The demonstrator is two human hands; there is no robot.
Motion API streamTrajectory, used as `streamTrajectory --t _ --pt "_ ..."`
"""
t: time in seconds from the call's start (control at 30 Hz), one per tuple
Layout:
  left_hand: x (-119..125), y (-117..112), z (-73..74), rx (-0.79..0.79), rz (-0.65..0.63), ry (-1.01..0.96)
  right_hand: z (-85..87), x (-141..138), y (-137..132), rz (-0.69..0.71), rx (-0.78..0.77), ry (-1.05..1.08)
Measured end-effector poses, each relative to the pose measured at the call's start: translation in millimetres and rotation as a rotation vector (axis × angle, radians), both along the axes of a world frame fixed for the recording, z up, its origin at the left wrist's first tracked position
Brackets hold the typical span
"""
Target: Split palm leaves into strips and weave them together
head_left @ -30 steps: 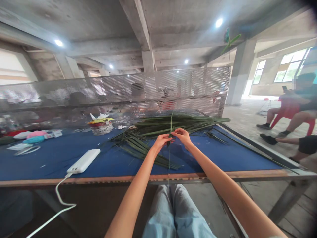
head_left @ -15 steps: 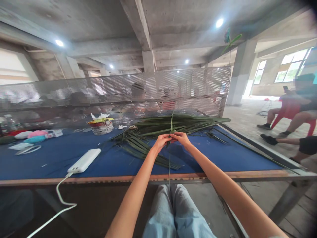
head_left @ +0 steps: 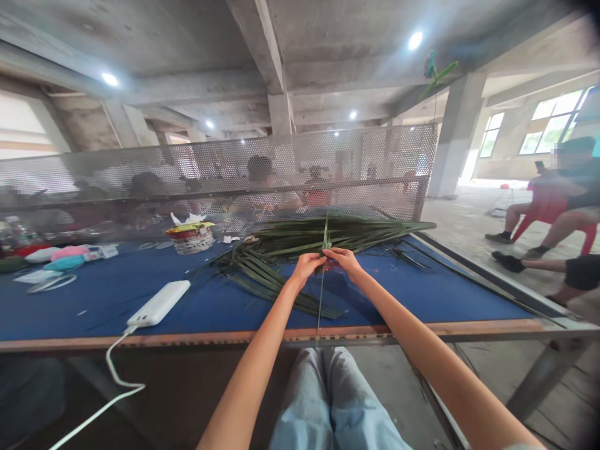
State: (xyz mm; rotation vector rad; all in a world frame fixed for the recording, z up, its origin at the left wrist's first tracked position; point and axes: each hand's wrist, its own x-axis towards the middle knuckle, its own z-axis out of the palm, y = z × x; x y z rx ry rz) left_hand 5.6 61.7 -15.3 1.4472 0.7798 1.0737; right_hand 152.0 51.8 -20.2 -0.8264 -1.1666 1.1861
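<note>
Green and narrow, a leaf strip (head_left: 327,236) is standing nearly upright between the person's two hands, just above the table (head_left: 398,297) and in front of a pile of long leaves (head_left: 356,231). The left hand (head_left: 304,269) is pinching its lower part with thumb and fingertips, the grip being closed with hardly any gap. Right beside it, the right hand (head_left: 345,261) is also gripping the piece in a closed fingertip pinch; the fingers are hiding exactly how it is folded. A thin strand (head_left: 320,306) is running down from the hands past the table's edge towards the knees of the pale blue jeans (head_left: 328,400).

Shorter leaves (head_left: 276,287) are fanning out on the blue surface behind the left hand. Further left, a white power bank (head_left: 159,304) is lying with its cable (head_left: 110,365) trailing off the edge, and a woven basket (head_left: 193,242) is standing near the perforated screen (head_left: 225,153).
</note>
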Motion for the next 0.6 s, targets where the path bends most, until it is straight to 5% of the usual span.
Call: streamTrajectory --t 0.37,0.6 --pt "0.5 1.2 -1.6 -0.016 -0.128 -0.161 5.3 1.4 0.5 0.187 -0.101 0.120" --pt "-3.5 0.3 -0.9 -0.015 -0.192 -0.012 6.2 2.4 -4.3 0.145 -0.125 0.144"
